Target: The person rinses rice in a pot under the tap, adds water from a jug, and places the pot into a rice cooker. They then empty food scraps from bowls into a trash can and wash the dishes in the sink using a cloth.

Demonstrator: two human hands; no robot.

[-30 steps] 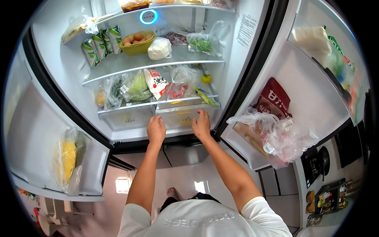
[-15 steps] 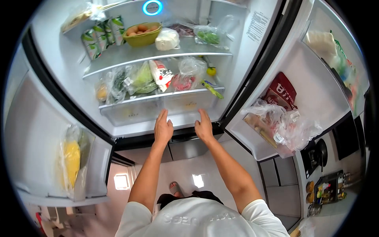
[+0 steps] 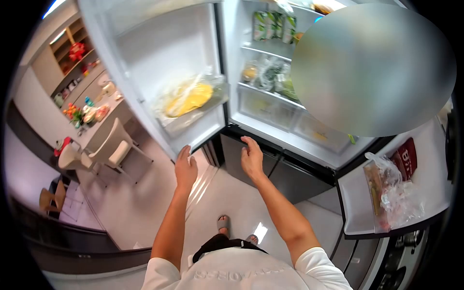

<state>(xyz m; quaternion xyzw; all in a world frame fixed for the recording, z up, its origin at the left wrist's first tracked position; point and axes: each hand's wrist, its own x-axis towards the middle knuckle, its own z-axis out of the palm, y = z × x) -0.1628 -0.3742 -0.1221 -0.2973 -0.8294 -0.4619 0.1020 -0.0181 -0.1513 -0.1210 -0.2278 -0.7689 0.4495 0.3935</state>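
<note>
My left hand [image 3: 186, 166] is held out with its fingers apart and nothing in it, nearest to the lower corner of the open left fridge door [image 3: 169, 53]. Empty and open too, my right hand [image 3: 252, 157] is in front of the dark lower fridge front [image 3: 295, 181]. A bag with something yellow [image 3: 191, 99] lies in the left door's shelf. Inside the fridge are green and white cans [image 3: 273, 26], bagged vegetables [image 3: 273, 75] and clear drawers [image 3: 268, 107]. A large blurred oval hides the shelves' right part.
The right fridge door [image 3: 353, 198] stands open, holding plastic bags [image 3: 398, 200] and a dark red packet [image 3: 407, 159]. At the left are pale chairs [image 3: 113, 145], a table with flowers [image 3: 73, 113] and wall shelves [image 3: 63, 53]. A stove [image 3: 398, 261] is at the lower right.
The view has swung left, bringing the dining area in and shifting the fridge to the right. My hands stay raised and empty, now before the left door's corner and the lower fridge front. A blur covers some shelves.
</note>
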